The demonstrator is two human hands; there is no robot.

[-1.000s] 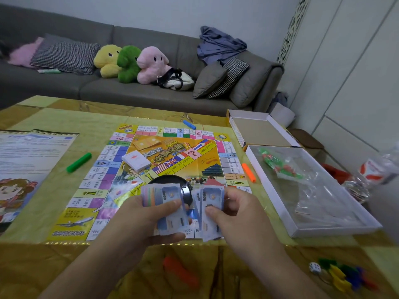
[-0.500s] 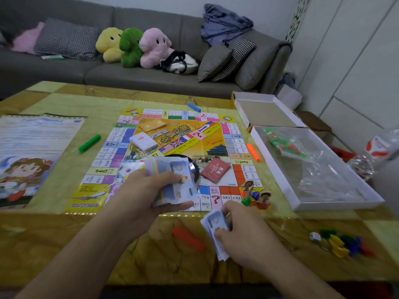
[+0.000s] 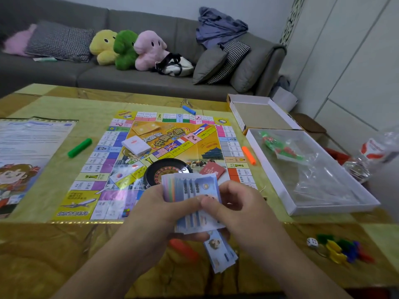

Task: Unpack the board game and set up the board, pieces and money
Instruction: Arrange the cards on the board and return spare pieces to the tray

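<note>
Behind the low table runs a grey sofa with three plush toys. From the left lie a printed sheet, a green stick, then the game board. Over its near edge the left hand grips a fanned wad of play money, thumb across; the right hand pinches its top note. A smaller pile of notes lies beneath. Rightward sits the open box.

One board lies on the table, with four sticks: green, blue, orange, red. Two card decks, one wheel, one die, two box halves, three plush toys.
</note>
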